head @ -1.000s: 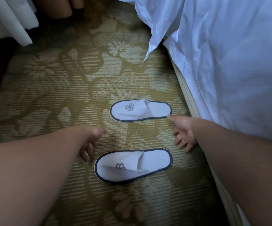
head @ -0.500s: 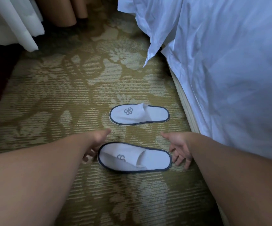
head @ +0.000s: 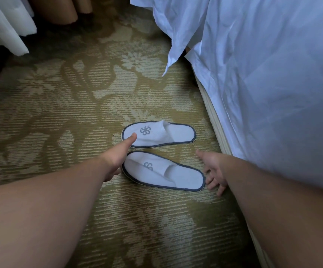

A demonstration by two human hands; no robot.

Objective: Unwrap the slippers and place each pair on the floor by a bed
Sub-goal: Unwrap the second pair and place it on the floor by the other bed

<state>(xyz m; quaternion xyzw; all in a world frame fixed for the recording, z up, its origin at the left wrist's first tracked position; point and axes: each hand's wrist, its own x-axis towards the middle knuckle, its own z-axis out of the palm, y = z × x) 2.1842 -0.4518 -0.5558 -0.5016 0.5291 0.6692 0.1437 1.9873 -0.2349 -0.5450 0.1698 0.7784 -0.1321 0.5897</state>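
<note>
- Two white slippers with dark blue edging lie flat on the patterned carpet (head: 60,113), side by side and almost touching, toes pointing left.
- The near slipper (head: 176,176) sits between the two hands.
- The far slipper (head: 162,135) lies just beyond them.
- The far slipper's strap bears a grey pinwheel-shaped emblem (head: 145,130). The same mark on the near slipper (head: 148,166) shows only in part, as two curls.
- The left hand (head: 116,159) is at the toe of the near slipper, thumb stretched straight out over the far slipper's toe. Its fingers point down and grip nothing.
- The right hand (head: 214,169) is spread wide and holds nothing, fingertips just beside the near slipper's heel.
- The bed, draped in a white sheet (head: 273,74), stands right of the right hand.
- A white curtain (head: 5,26) hangs far beyond the left hand.
</note>
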